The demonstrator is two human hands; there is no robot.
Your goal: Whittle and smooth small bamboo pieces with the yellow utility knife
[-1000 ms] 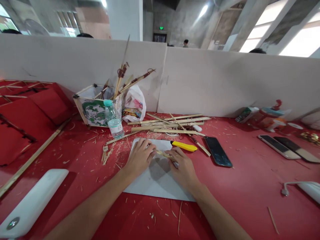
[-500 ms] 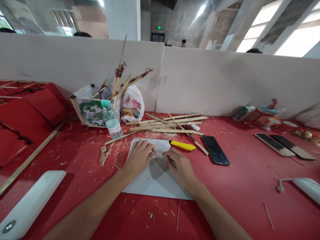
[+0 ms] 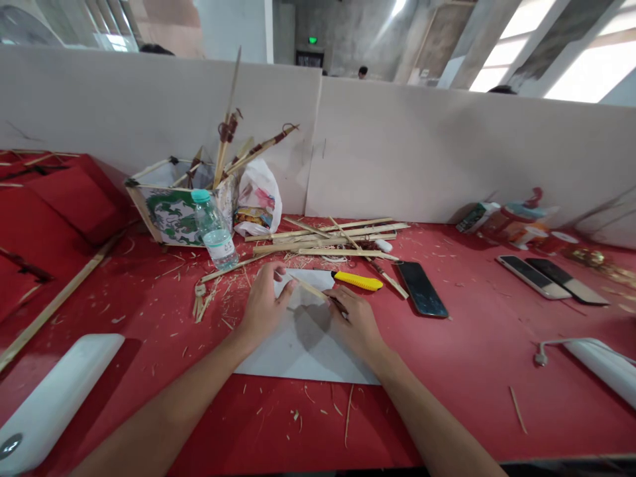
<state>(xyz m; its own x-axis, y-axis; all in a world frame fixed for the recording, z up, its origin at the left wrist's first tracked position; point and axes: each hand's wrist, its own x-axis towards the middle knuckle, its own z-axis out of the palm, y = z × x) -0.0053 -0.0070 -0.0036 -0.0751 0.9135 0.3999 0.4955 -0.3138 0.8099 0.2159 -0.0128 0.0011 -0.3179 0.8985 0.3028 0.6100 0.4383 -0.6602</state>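
Note:
A slim pale bamboo strip [image 3: 312, 288] slants above a white board [image 3: 278, 358]. My right hand [image 3: 358, 324] is closed round its lower right end, where a dark part shows between the fingers. At the strip's other, thinner end is my left hand [image 3: 263, 301], with thumb and fingers apart around the tip; whether they touch it is hard to see. Just beyond my right hand, a yellow utility knife [image 3: 358, 281] lies across the board's far edge. A black phone [image 3: 422, 289] is to the right of it.
Behind the board lie several bamboo strips [image 3: 342, 242] among shavings. A water bottle [image 3: 218, 238] stands before a box [image 3: 173, 215] of wrapped sticks, beside a plastic bag [image 3: 259, 199]. White devices lie left [image 3: 64, 397] and right [image 3: 603, 368]. A white partition [image 3: 447, 152] closes the back.
My left hand has turned and its fingers have spread from their pinch, so more of the strip shows. My right hand keeps its hold. The view has shifted slightly.

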